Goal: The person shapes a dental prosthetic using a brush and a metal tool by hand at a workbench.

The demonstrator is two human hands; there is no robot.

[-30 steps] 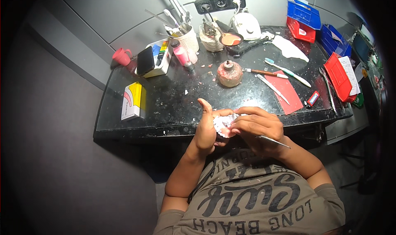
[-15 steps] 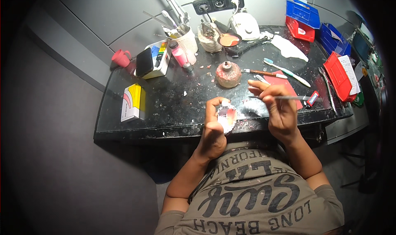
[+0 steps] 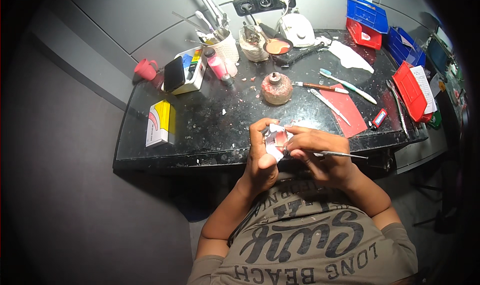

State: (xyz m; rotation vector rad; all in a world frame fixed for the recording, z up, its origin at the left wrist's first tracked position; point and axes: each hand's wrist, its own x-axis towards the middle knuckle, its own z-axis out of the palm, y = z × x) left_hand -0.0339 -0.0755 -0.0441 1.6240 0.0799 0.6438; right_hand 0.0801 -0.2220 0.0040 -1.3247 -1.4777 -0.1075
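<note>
My left hand [image 3: 259, 157] is closed around a white plaster dental cast [image 3: 271, 149] with pink wax-like material [image 3: 280, 138] on it, just over the table's front edge. In my right hand [image 3: 325, 155] is a slim metal carving tool [image 3: 345, 154], gripped like a pen. Its working end points at the pink area and seems to touch it, though fingers partly cover the spot. The tool's other end sticks out to the right. Beyond the hands stands a round, stained burner bottle [image 3: 276, 91] with a metal neck.
Right of the bottle lie a brown-handled tool [image 3: 325, 88], a toothbrush [image 3: 350, 88], a white knife [image 3: 330, 106] and a red sheet [image 3: 356, 120]. A small pan [image 3: 278, 46] and tool cup [image 3: 225, 48] stand behind. A yellow-white box [image 3: 159, 125] sits left, red bins [image 3: 413, 92] right.
My right hand has come left and down, bringing the tool from above the table to the cast. The white knife and red sheet are now uncovered. My left hand stays nearly in place.
</note>
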